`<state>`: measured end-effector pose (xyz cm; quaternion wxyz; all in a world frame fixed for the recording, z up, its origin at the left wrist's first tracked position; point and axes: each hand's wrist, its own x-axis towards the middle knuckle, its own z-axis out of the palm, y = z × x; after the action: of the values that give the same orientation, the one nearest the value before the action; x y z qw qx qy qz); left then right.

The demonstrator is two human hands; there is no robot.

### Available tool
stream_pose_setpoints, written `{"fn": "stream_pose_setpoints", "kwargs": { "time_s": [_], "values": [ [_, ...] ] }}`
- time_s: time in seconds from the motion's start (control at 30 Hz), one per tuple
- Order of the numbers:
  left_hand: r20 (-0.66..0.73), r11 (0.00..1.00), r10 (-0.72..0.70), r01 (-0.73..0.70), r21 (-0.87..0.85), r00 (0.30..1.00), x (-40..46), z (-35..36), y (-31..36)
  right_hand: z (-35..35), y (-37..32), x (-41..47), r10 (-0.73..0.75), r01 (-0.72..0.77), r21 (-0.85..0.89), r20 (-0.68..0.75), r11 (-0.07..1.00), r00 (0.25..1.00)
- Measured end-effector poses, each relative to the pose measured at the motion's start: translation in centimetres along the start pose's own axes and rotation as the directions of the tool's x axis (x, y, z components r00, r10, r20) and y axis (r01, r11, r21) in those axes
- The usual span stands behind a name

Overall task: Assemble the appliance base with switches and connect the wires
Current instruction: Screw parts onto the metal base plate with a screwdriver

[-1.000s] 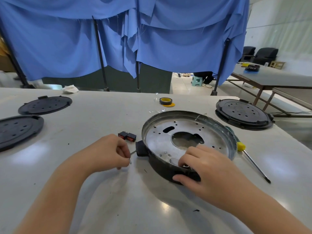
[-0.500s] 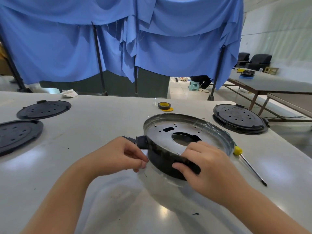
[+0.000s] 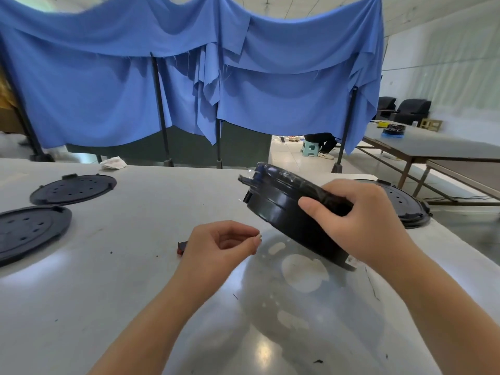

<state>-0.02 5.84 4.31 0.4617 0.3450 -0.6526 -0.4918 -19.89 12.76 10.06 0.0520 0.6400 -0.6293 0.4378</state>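
Blue cloth drape [image 3: 135, 85], creased & sagging over dark poles, fills 12 o'clock. Glossy pale table [image 3: 135, 266] below, smooth w/ glare spots. Round black appliance base [image 3: 278, 212] is at centre-right, approx 2 o'clock from the left hand, tilted up on its near edge, shiny plastic wall facing the camera, rim wrapped in crinkled clear film. Right hand [image 3: 359, 220] grips its upper rim, thumb on the wall, fingers curled over the top. Three flat black perforated discs: two at 9 o'clock [image 3: 73, 188] [image 3: 29, 231], one at 3 o'clock [image 3: 405, 204]. Left hand [image 3: 219, 247] hovers low, thumb & forefinger pinched together; can't tell if anything's between them. Small red-black switch [image 3: 181, 247] peeks out at its 9 o'clock.
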Motion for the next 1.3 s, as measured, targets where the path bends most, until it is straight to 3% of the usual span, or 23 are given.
{"fn": "stream_pose_setpoints", "kwargs": {
  "time_s": [0.37, 0.5, 0.63, 1.3],
  "values": [
    [-0.159, 0.977, 0.203, -0.210, -0.028, 0.966, -1.7, 2.1, 0.9, -2.5, 1.0, 2.7, 0.076, -0.072, 0.175, -0.018, 0.982, 0.997],
    [-0.257, 0.912, 0.410, -0.387, 0.139, 0.875, -1.9, 2.1, 0.9, -2.6, 0.5, 2.6, 0.068, -0.067, 0.197, -0.003, 0.978, 0.998],
    [-0.230, 0.812, 0.577, -0.520, 0.263, 0.784, -1.9, 2.0, 0.9, -2.0, -0.6, 1.9, -0.008, -0.006, 0.161, 0.091, 0.987, 0.996],
    [-0.145, 0.715, 0.672, -0.584, 0.384, 0.727, -1.6, 2.0, 0.1, -2.0, -1.0, 1.6, -0.027, 0.008, 0.176, 0.105, 0.984, 0.994]
  ]
}}
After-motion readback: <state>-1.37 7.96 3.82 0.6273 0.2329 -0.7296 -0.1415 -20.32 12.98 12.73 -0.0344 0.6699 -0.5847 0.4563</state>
